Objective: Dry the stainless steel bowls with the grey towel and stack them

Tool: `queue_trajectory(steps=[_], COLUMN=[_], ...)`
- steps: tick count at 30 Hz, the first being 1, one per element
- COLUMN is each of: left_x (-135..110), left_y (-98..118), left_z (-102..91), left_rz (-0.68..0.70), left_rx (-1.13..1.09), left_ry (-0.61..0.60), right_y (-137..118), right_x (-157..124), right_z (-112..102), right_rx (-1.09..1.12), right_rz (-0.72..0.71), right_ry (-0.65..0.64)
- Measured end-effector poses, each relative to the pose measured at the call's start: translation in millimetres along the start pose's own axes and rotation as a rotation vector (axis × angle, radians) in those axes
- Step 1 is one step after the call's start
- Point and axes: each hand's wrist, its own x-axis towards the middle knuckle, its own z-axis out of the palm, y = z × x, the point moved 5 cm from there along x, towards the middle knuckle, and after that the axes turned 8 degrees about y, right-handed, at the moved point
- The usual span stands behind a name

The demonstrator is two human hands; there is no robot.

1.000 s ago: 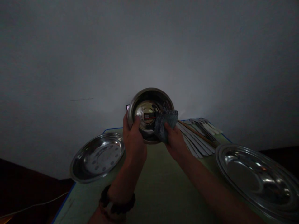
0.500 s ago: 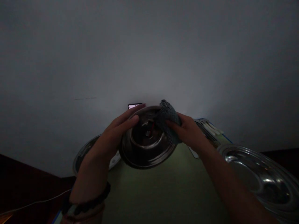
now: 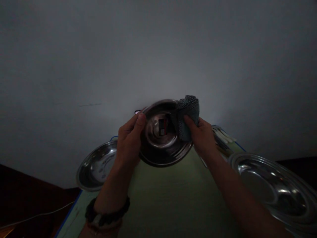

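I hold a shiny steel bowl [image 3: 160, 145] up over the green table [image 3: 168, 198], tilted with its inside toward me. A small dark label sticks to the bowl's bottom. My left hand [image 3: 128, 140] grips the bowl's left rim, thumb over the edge. My right hand [image 3: 201, 137] is closed on a grey knitted cloth [image 3: 188, 112] pressed against the bowl's upper right rim.
A steel plate [image 3: 95, 165] lies at the table's left edge. A large steel tray [image 3: 272, 188] lies at the right. Several pieces of cutlery [image 3: 223, 137] lie behind my right hand. A phone edge [image 3: 137, 112] peeks out behind the bowl. A white wall is close behind.
The bowl has turned in my hands and risen again after dipping. The cloth moved from inside the bowl up to its upper right rim.
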Motion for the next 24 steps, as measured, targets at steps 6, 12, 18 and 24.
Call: queue_trajectory(steps=[6,12,18,24], left_x=[-12.0,-23.9,-22.9,5.4], left_y=[-15.4,-44.6,-57.9,-25.0], left_z=[3.4,4.9,11.1,3.4], left_rz=[0.195,0.244,0.207,0.082], left_rx=[-0.115,-0.067,-0.162,-0.257], left_ry=[0.389,0.521,0.435,0.181], right_y=[37.5,51.6,55.1,42.6], right_x=[-17.7,-41.3,-36.8,-9.5], right_z=[26.0,46.8,45.5,22.4], right_rx=[0.351,0.584,0.620,0.437], right_rz=[0.198,0.446,0.646,0.416], right_ry=[0.103,0.135,0.116,-0.018])
